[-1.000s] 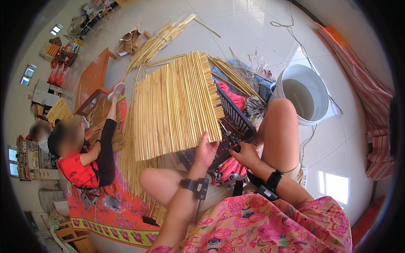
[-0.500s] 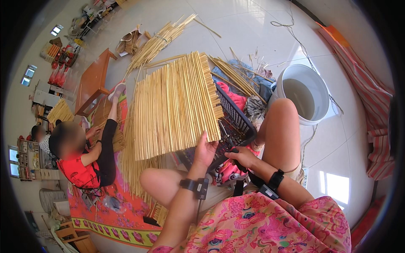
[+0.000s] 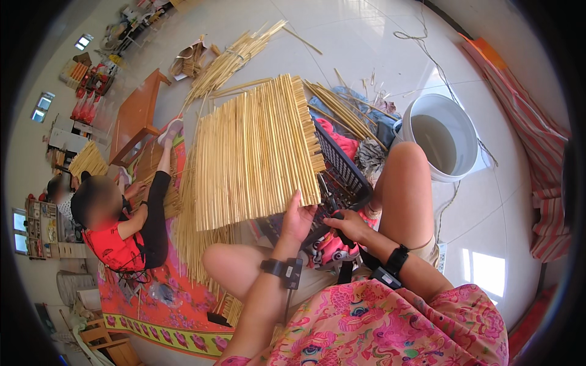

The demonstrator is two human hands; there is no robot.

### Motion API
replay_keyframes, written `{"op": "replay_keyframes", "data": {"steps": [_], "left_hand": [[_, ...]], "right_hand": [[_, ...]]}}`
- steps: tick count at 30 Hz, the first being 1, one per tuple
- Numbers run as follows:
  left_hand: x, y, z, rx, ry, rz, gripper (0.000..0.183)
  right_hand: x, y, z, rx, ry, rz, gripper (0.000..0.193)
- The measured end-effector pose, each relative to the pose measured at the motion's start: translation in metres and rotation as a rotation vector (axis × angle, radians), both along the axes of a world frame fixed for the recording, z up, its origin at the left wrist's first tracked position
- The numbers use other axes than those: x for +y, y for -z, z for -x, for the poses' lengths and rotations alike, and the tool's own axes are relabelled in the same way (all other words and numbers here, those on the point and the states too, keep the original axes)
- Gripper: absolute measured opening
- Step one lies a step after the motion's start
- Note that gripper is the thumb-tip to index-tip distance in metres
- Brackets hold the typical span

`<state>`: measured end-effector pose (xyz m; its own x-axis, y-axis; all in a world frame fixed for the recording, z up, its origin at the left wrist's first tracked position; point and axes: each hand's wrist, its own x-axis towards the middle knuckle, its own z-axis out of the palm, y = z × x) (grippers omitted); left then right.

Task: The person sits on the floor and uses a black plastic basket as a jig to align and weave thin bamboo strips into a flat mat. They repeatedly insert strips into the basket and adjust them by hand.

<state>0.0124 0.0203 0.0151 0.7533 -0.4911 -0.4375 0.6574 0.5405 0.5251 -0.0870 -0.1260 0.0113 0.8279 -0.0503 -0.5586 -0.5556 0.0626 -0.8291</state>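
Note:
A panel of straw-coloured reed sticks, laid side by side, slants up in front of me. At its near right corner my left hand is closed on the edge, thumb on top of the sticks. Just to the right, my right hand is wrapped round a black-handled tool, whose working end I cannot make out. The tool is close to the panel's corner, with a small gap between my two hands. Below the panel's right edge stands a dark plastic basket with several small metal items in it.
A white bucket of murky water stands to the right. Loose reeds lie on cloth beyond the basket; a tied reed bundle lies farther off. On the left, a person in red sits on a red patterned mat near a wooden bench.
My right hand has shifted slightly left with the black-handled tool, nearer the panel's corner. My left hand keeps its hold, and the panel has barely moved.

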Motion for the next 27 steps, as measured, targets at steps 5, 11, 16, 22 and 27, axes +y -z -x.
{"op": "replay_keyframes", "data": {"steps": [5, 11, 16, 22, 27], "left_hand": [[0.001, -0.001, 0.000, -0.013, 0.005, 0.001, 0.030], [-0.002, -0.003, 0.002, 0.003, 0.018, -0.007, 0.031], [0.002, -0.001, 0.002, -0.005, 0.017, -0.009, 0.031], [0.000, -0.002, 0.001, -0.014, 0.017, 0.006, 0.031], [-0.002, -0.002, 0.002, -0.010, 0.012, 0.018, 0.031]], "right_hand": [[0.001, -0.002, -0.001, 0.009, 0.017, -0.049, 0.040], [0.001, -0.002, -0.003, 0.023, -0.007, 0.055, 0.043], [-0.002, -0.019, -0.003, 0.024, -0.091, 0.305, 0.056], [-0.003, -0.007, 0.002, -0.021, -0.093, 0.357, 0.059], [-0.001, -0.002, 0.001, -0.011, -0.066, 0.278, 0.057]]}}
